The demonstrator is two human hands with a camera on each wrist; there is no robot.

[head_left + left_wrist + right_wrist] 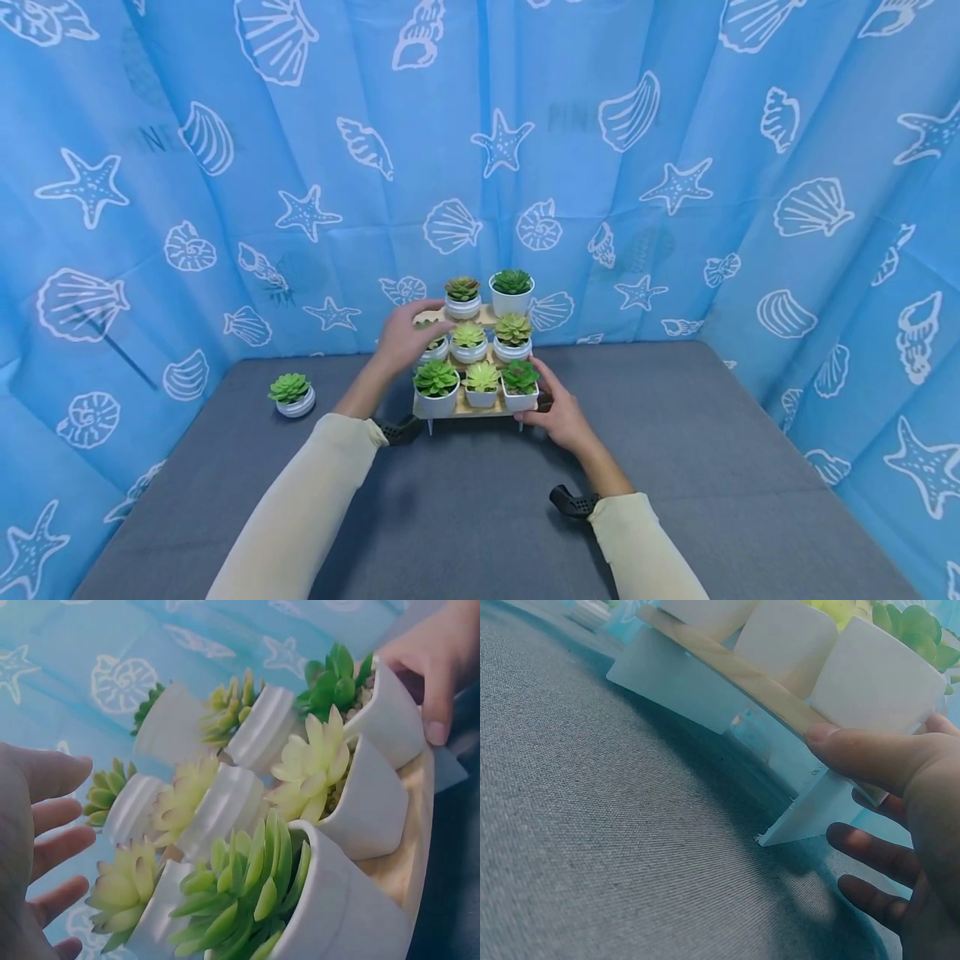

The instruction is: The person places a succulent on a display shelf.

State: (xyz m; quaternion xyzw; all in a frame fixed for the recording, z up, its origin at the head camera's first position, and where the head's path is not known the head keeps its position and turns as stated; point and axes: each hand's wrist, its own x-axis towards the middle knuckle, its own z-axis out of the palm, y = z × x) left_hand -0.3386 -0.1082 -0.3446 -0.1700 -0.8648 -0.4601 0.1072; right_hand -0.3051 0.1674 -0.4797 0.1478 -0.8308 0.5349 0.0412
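A tiered wooden plant stand (pixel 480 412) on clear side panels (pixel 802 814) bears several potted artificial succulents. On the bottom tier sit a bushy green one (pixel 436 379), a pale yellow-green one (pixel 482 379) and a dark green one (pixel 520 379). My left hand (pixel 408 337), fingers spread, is beside the stand's upper left, partly covering the middle tier's left pot (pixel 437 347) in the head view. With thumb and fingers my right hand (pixel 558 414) grips the front right corner of the bottom board (pixel 757 682), beside the dark green succulent's white pot (pixel 877 679).
A lone green succulent in a ribbed white pot (pixel 295 395) stands on the grey tabletop (pixel 480 517) to the left. Behind the stand hangs a blue curtain (pixel 405 167) with white shells and starfish. The top tier holds a reddish succulent (pixel 462 290) and a dark green one (pixel 512 283).
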